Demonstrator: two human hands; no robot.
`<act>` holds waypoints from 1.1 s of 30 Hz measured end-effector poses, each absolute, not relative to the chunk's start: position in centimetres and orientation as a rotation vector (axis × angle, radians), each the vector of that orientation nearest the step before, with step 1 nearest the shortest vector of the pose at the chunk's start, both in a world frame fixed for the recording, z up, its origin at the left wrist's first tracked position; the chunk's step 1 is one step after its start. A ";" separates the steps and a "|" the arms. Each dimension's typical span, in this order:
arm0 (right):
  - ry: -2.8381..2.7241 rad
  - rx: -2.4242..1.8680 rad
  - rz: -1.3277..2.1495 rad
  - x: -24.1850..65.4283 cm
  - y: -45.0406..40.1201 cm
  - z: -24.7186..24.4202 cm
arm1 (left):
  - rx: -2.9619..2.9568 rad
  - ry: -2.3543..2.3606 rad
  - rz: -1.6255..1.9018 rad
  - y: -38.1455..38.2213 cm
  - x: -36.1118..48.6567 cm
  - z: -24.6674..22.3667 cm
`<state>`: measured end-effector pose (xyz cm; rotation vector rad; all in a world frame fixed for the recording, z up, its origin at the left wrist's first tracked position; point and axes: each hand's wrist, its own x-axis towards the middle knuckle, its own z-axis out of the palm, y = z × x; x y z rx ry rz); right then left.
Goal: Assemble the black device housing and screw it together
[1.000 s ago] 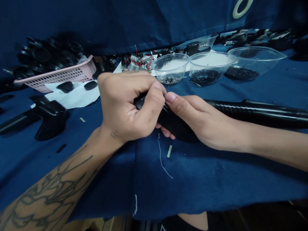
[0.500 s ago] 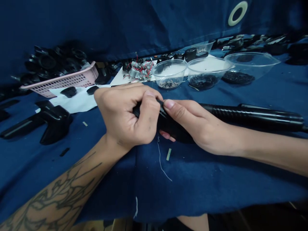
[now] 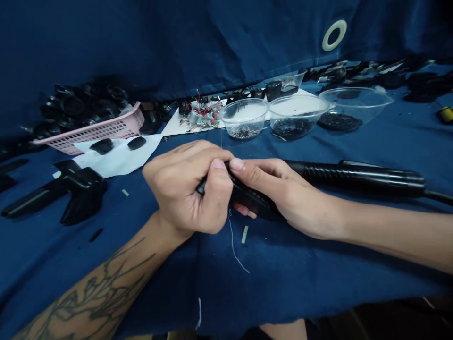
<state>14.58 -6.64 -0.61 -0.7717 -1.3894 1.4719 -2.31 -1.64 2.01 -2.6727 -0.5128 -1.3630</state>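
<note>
Both my hands meet at the centre on a black plastic part (image 3: 253, 200). My left hand (image 3: 193, 186) is closed in a fist round its left end, and a small dark tip shows between thumb and palm. With thumb on top and fingers underneath, my right hand (image 3: 283, 189) grips the right side of the part. Much of the part is hidden by my fingers. Behind my right hand lies a black cylindrical tool (image 3: 364, 178) with a ribbed section and a cable. A thin white thread (image 3: 233, 248) and a small pale strip (image 3: 244, 234) lie below on the blue cloth.
At the left are a pink basket (image 3: 102, 132) of black parts, a white sheet (image 3: 123, 163) with two black caps, and a black housing (image 3: 79, 193). Clear bowls (image 3: 244, 118) of small screws and dark bits stand behind my hands, near wired motors (image 3: 203, 113).
The view has shifted, so most things sit slightly lower in the picture. Both hands keep their hold on the black part, with little change in grip.
</note>
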 end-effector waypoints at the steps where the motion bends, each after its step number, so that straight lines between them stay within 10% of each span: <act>1: -1.411 -0.769 1.465 14.6 -6.6 -0.6 | -2.642 -0.525 -1.421 -1.6 -2.2 1.8; 33: -1.339 -0.688 1.507 14.8 -7.0 -1.6 | -2.581 -0.521 -1.470 -2.7 -2.2 1.3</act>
